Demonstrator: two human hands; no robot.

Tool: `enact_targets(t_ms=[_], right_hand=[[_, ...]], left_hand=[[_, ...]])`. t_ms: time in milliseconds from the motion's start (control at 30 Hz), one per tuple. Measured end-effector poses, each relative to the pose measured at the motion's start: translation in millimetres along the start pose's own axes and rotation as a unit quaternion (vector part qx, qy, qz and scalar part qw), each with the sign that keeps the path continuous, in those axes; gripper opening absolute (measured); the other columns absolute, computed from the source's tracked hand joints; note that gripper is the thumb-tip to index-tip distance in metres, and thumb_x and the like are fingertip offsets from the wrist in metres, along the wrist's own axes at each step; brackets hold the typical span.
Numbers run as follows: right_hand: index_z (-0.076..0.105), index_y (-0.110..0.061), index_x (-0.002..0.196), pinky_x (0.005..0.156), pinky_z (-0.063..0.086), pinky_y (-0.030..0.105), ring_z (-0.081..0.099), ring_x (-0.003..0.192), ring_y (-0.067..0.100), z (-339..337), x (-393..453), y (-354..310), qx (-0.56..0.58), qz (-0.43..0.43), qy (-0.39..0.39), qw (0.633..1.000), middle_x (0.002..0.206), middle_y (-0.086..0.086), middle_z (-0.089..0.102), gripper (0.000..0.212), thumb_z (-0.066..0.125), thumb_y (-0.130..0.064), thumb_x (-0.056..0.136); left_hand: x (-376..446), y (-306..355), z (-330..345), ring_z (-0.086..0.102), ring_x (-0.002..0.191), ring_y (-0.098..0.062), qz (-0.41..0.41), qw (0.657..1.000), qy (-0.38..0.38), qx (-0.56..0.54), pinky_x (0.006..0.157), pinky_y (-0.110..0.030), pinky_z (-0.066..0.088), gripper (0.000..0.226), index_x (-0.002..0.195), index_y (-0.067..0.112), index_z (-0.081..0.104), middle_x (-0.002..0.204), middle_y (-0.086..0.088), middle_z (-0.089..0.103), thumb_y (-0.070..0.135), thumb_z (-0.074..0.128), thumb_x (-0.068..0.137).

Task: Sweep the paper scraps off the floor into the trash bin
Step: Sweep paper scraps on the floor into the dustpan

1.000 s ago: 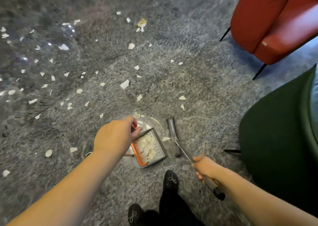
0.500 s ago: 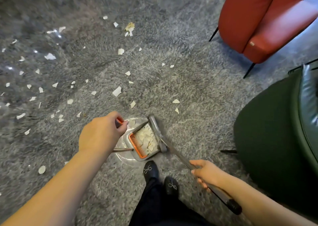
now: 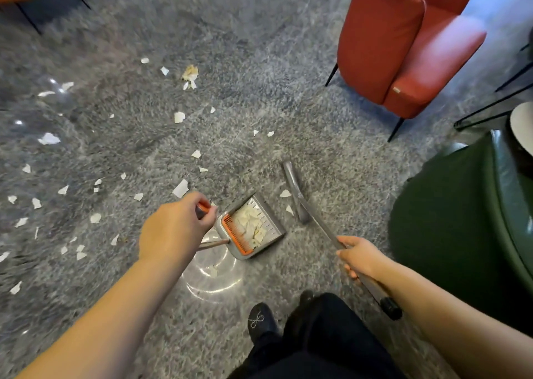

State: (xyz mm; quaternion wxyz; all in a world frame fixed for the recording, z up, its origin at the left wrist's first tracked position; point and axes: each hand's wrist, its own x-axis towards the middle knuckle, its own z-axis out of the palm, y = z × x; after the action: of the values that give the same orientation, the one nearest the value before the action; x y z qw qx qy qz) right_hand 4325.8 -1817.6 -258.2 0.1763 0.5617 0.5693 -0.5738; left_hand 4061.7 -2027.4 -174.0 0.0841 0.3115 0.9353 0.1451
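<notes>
My left hand (image 3: 173, 230) grips the orange-tipped handle of a grey dustpan (image 3: 268, 235). The pan rests on the grey floor, has an orange comb edge and holds a heap of white paper scraps (image 3: 250, 225). My right hand (image 3: 359, 256) holds the long handle of a grey broom, whose head (image 3: 294, 192) lies on the floor just right of the pan. Two scraps lie between the pan and the broom head. Several more paper scraps (image 3: 180, 188) are scattered over the floor to the left and beyond. No trash bin is in view.
A red armchair (image 3: 403, 40) stands at the upper right and a dark green seat (image 3: 450, 222) at the right, close to my right arm. My black shoes (image 3: 261, 321) are just behind the pan. Ceiling lights reflect in the glossy floor (image 3: 213, 277).
The broom head has swung away from the pan's mouth to the right, up the floor. My view has shifted, and the pan with my left hand sits a little further right.
</notes>
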Motion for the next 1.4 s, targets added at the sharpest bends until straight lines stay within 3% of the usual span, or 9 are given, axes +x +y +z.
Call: enact_targets(t_ms=[367, 567, 667, 733, 867, 1000, 1100, 1267, 1400], right_hand=[[0.034, -0.009, 0.145, 0.034, 0.038, 0.020, 0.045, 0.046, 0.015, -60, 111, -92, -0.096, 0.047, 0.009, 0.994, 0.065, 0.008, 0.049, 0.047, 0.044, -0.008, 0.099], [0.055, 0.005, 0.119, 0.046, 0.045, 0.022, 0.051, 0.055, 0.016, -57, 138, -127, -0.226, 0.041, -0.074, 0.970, 0.069, 0.007, 0.053, 0.028, 0.046, -0.004, 0.094], [0.053, -0.011, 0.086, 0.055, 0.048, 0.024, 0.055, 0.060, 0.018, -51, 133, -134, -0.267, 0.031, -0.123, 0.955, 0.071, 0.006, 0.055, 0.008, 0.049, -0.006, 0.092], [0.043, -0.019, 0.075, 0.046, 0.046, 0.022, 0.052, 0.049, 0.013, -47, 131, -138, -0.228, 0.050, -0.146, 0.961, 0.063, 0.003, 0.053, 0.022, 0.046, -0.007, 0.094], [0.045, -0.017, 0.094, 0.031, 0.029, 0.015, 0.036, 0.028, 0.008, -54, 124, -148, -0.125, 0.098, -0.182, 0.971, 0.052, 0.003, 0.041, 0.015, 0.037, -0.006, 0.100], [0.048, -0.031, 0.095, 0.034, 0.030, 0.016, 0.035, 0.034, 0.008, -60, 117, -157, -0.132, 0.086, -0.196, 0.968, 0.052, 0.001, 0.041, 0.021, 0.039, -0.013, 0.100], [0.051, -0.023, 0.106, 0.035, 0.032, 0.016, 0.036, 0.035, 0.009, -59, 109, -167, -0.157, 0.064, -0.197, 0.966, 0.051, 0.000, 0.043, 0.015, 0.042, -0.013, 0.098], [0.053, -0.011, 0.116, 0.035, 0.036, 0.021, 0.041, 0.035, 0.010, -50, 100, -196, -0.242, -0.041, -0.212, 0.946, 0.052, 0.002, 0.046, 0.022, 0.043, -0.005, 0.097], [0.050, 0.005, 0.125, 0.034, 0.034, 0.020, 0.039, 0.032, 0.010, -29, 101, -211, -0.275, -0.056, -0.218, 0.935, 0.045, 0.000, 0.045, 0.030, 0.044, -0.003, 0.096]], left_hand=[[118, 59, 30, 0.040, 0.057, -0.015, 0.018, 0.996, -0.065, 0.066, 0.045, -0.025, 0.024, 0.023, 0.090, 0.032, 0.061, 0.060, 0.013, 0.048, 0.055, 0.057, 0.090], [162, 64, 37, 0.035, 0.051, -0.013, -0.013, 0.993, -0.063, 0.095, 0.045, -0.024, 0.023, 0.024, 0.088, 0.034, 0.061, 0.053, 0.016, 0.034, 0.057, 0.056, 0.088], [170, 64, 36, 0.041, 0.052, -0.019, -0.021, 0.993, -0.049, 0.105, 0.047, -0.026, 0.027, 0.023, 0.085, 0.034, 0.062, 0.051, 0.017, 0.036, 0.056, 0.059, 0.086], [171, 69, 37, 0.057, 0.058, -0.023, -0.022, 0.993, -0.055, 0.107, 0.049, -0.026, 0.031, 0.024, 0.086, 0.033, 0.061, 0.059, 0.011, 0.056, 0.057, 0.058, 0.087], [170, 74, 36, 0.064, 0.067, -0.021, -0.018, 0.992, -0.057, 0.110, 0.050, -0.027, 0.034, 0.024, 0.086, 0.034, 0.059, 0.067, 0.011, 0.064, 0.058, 0.055, 0.087], [160, 63, 28, 0.057, 0.060, -0.019, -0.046, 0.993, -0.062, 0.086, 0.049, -0.025, 0.030, 0.019, 0.084, 0.035, 0.064, 0.051, 0.019, 0.038, 0.054, 0.063, 0.084], [139, 49, 20, 0.046, 0.056, -0.015, -0.100, 0.991, -0.063, 0.064, 0.050, -0.024, 0.032, 0.016, 0.083, 0.037, 0.066, 0.051, 0.020, 0.041, 0.053, 0.066, 0.082], [91, 20, -3, 0.047, 0.052, -0.014, -0.200, 0.979, -0.018, 0.022, 0.047, -0.023, 0.031, 0.014, 0.071, 0.044, 0.059, 0.050, 0.019, 0.045, 0.050, 0.068, 0.079], [49, -9, -30, 0.050, 0.056, -0.015, -0.270, 0.963, -0.004, 0.011, 0.047, -0.024, 0.031, 0.021, 0.067, 0.048, 0.052, 0.055, 0.017, 0.050, 0.053, 0.069, 0.079]])
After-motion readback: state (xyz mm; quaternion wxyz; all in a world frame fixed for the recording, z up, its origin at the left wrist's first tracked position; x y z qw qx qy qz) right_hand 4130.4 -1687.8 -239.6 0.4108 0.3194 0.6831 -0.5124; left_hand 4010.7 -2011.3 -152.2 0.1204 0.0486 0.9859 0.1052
